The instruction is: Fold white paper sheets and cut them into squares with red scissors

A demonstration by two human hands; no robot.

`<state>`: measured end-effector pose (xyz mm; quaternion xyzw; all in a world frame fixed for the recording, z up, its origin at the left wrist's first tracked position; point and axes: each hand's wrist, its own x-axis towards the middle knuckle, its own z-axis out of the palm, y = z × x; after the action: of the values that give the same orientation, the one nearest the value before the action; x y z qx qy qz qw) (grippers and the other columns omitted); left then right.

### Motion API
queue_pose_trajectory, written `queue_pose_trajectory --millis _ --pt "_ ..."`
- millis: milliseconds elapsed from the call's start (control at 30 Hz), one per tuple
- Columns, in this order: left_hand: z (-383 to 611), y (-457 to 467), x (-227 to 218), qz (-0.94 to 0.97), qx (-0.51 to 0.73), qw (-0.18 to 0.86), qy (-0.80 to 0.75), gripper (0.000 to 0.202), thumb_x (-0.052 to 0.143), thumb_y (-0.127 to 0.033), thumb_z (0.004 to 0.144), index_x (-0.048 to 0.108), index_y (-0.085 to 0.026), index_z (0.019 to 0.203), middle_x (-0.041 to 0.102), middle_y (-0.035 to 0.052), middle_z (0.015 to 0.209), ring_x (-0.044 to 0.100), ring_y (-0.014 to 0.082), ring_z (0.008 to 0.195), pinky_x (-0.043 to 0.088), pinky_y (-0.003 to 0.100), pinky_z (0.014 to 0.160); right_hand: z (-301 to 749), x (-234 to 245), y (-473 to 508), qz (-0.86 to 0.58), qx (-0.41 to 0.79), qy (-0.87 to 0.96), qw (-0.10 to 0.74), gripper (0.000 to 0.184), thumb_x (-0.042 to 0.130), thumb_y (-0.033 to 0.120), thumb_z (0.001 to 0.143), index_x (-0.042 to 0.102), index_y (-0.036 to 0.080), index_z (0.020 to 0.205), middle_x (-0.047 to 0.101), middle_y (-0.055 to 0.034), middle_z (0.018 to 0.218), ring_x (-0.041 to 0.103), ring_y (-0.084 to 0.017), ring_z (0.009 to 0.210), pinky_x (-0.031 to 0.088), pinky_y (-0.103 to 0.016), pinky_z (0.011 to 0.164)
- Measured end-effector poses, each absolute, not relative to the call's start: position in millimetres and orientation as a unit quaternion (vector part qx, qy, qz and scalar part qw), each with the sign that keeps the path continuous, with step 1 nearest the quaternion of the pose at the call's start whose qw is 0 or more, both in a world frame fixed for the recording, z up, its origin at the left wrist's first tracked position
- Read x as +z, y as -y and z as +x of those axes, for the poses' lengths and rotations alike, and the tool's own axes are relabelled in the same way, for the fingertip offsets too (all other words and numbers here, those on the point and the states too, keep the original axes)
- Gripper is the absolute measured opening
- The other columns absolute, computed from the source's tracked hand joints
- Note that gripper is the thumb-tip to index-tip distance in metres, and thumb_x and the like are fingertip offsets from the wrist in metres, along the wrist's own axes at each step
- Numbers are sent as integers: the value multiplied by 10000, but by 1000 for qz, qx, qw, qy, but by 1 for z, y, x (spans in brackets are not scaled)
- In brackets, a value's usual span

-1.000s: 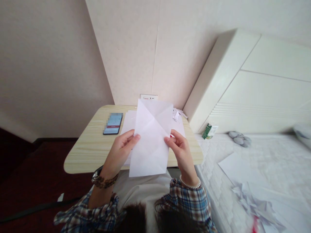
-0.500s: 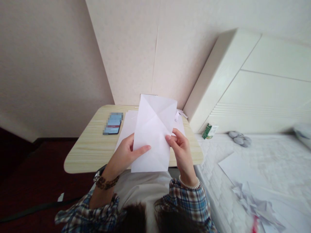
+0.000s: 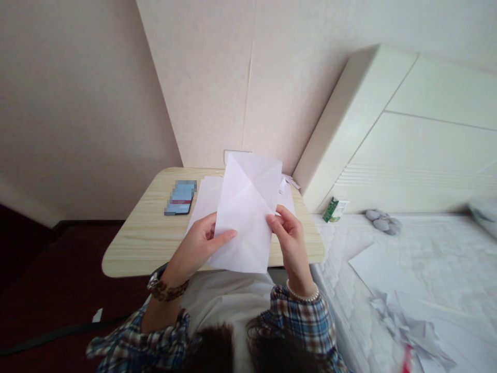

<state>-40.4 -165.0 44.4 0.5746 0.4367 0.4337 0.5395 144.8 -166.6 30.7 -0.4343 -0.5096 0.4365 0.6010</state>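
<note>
A white sheet of paper [image 3: 248, 207] is held up in front of me, with diagonal creases crossing in its upper half and fainter creases low down. My left hand [image 3: 204, 238] grips its left edge, thumb lying across the front and fingers behind. At the right edge, my right hand [image 3: 286, 225] pinches the sheet between thumb and fingers. Behind the held sheet, more white paper [image 3: 204, 194] lies flat on the small wood-grain table [image 3: 143, 248].
A phone [image 3: 180, 198] rests on the table's left side, and paper scraps [image 3: 289, 182] sit at its back right. On the mattress [image 3: 337, 259] to the right are a green-and-white box [image 3: 334, 210], a grey soft item [image 3: 383, 221] and crumpled folded papers [image 3: 419, 331].
The sheet has shifted and tilted slightly, its bottom edge now a little higher. My left thumb has slid slightly left; my right hand stays nearly in place.
</note>
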Motion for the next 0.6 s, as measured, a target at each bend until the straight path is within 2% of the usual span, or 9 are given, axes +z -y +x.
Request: queue_pose_trajectory --millis 167,300,433,600 --pt "-41 166 46 569 430 541 -445 419 727 -419 684 678 -143 996 745 90 937 677 268 845 546 329 685 145 30 166 -450 428 500 604 201 639 349 774 660 192 898 483 51 544 385 -103 529 325 -219 480" --pt "-41 165 45 566 433 535 -453 404 670 -467 731 693 -138 964 743 81 887 668 252 806 529 307 664 146 29 165 -449 431 499 603 198 647 353 765 660 192 880 460 57 527 372 -98 515 314 -215 470" --pt "-42 163 41 570 456 509 -455 383 614 -489 778 706 -148 925 730 52 814 642 208 728 497 259 604 147 28 166 -436 436 508 601 166 651 350 774 661 202 849 493 47 554 380 -100 522 305 -217 469" --pt "-44 163 39 549 481 504 -461 361 623 -464 785 707 -157 954 726 38 804 627 195 722 485 243 593 147 30 166 -408 454 536 583 119 636 319 799 668 207 825 566 26 653 445 -109 585 348 -217 516"
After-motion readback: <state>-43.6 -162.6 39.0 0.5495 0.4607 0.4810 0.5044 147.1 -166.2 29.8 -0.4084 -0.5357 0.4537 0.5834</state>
